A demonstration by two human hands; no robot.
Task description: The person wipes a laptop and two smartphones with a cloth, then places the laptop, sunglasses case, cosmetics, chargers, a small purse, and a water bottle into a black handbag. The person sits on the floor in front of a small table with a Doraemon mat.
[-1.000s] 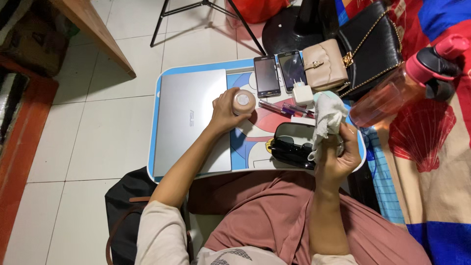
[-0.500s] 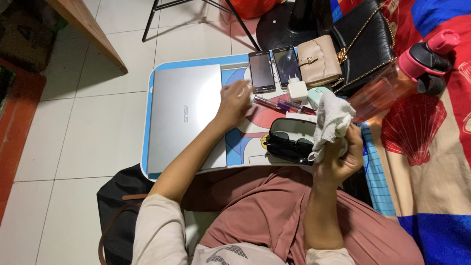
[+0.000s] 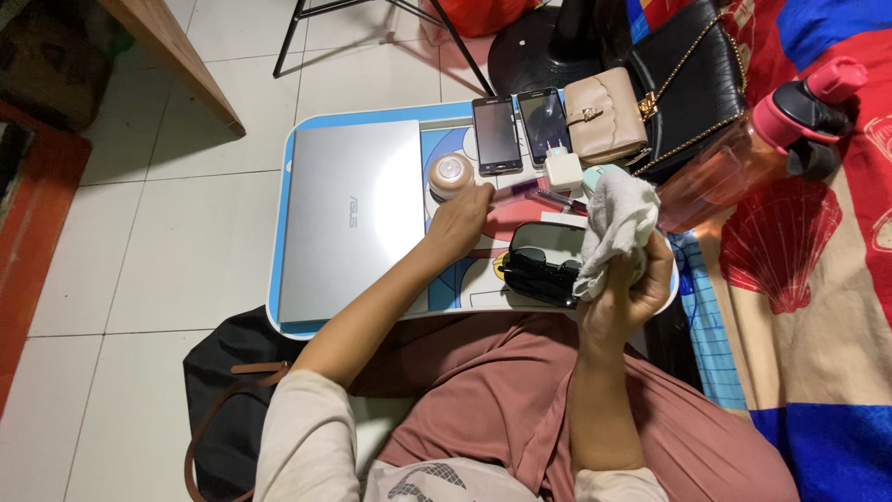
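1. Left hand lies on the counter, fingers loose and grasping nothing, fingertips just beside the jar.
2. Jar stands upright near the counter's far edge, between the laptop and two phones. Judgement: it is set down and free of the hand.
3. Right hand is clenched round a cloth, held above the counter's right edge; the cloth is bunched, with its upper part loose over the fist.
4. To do this step well (judgement): keep the jar flat on its base and apart from the laptop's edge; keep the cloth gathered in the fist so the loose part does not drag over the pens or the charger.
5. Jar: small, round, pale pink-beige, with a lighter round top facing the camera. Whether a lid is on, I cannot tell.
6. Cloth: white-grey, crumpled, soft folds; no stain is clear at this size.
7. Sunglasses lie in an open black case at the near right of the counter, just beside the right hand.
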